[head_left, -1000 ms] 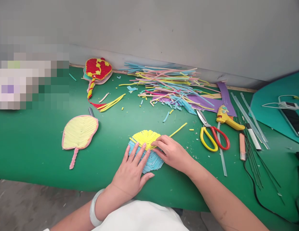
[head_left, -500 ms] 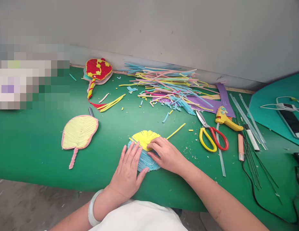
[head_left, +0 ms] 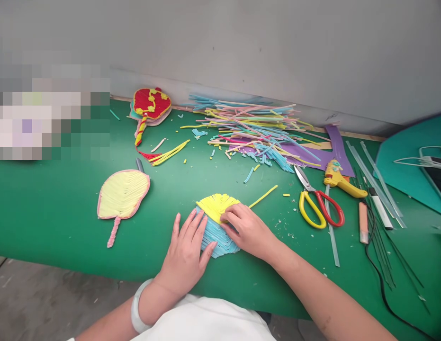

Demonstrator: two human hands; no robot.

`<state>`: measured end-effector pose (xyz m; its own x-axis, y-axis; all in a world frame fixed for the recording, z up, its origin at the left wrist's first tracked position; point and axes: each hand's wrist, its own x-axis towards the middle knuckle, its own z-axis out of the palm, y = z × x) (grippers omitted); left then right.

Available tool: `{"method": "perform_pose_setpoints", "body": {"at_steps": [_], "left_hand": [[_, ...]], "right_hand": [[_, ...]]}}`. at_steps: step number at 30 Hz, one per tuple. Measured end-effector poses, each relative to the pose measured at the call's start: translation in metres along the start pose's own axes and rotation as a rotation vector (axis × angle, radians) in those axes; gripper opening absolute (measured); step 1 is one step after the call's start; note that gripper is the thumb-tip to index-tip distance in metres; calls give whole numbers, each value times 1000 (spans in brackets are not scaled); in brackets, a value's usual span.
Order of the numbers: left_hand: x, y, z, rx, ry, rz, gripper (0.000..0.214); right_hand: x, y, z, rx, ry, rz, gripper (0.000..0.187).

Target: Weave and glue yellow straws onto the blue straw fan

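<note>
A fan-shaped craft piece lies on the green table before me, with a yellow upper part [head_left: 215,206] and a blue lower part [head_left: 220,239], both laid in rows of pipe cleaners. My left hand [head_left: 186,246] rests flat on its left side, fingers stretched and apart, fingertips on the blue rows. With curled fingers, my right hand [head_left: 247,229] pinches at the lower right edge of the yellow part. A yellow pipe cleaner [head_left: 265,195] sticks out behind that hand toward the upper right; its other end is hidden by the fingers.
Scissors [head_left: 318,203], a yellow glue gun [head_left: 343,180] and glue sticks [head_left: 374,180] lie to the right. Behind is a heap of coloured pipe cleaners [head_left: 256,123]. A pale yellow leaf-shaped fan [head_left: 123,194] lies left, a red fan [head_left: 152,103] farther back.
My left fingers have drawn back from the yellow part, baring its left edge. My right hand stays at the yellow edge. The whole view has shifted slightly.
</note>
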<state>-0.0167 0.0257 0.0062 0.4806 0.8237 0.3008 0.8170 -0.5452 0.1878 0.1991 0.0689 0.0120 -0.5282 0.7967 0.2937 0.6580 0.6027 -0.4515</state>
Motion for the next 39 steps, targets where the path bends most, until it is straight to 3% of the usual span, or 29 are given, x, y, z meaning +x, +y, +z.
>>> {"method": "perform_pose_setpoints", "body": {"at_steps": [15,29,35,39], "left_hand": [[4,6,-1,-11,48,-7,44],[6,12,3,55,-47,178,61],[5,11,4,99,-71,197,62],[6,11,4,105,-78,200,60]], "right_hand": [[1,-1,-1,3,-6,2,9],[1,0,-2,5,-28,17,12],[0,2,-7,188,-13,53,10],[-2,18,-24,323,16,124,12]]}}
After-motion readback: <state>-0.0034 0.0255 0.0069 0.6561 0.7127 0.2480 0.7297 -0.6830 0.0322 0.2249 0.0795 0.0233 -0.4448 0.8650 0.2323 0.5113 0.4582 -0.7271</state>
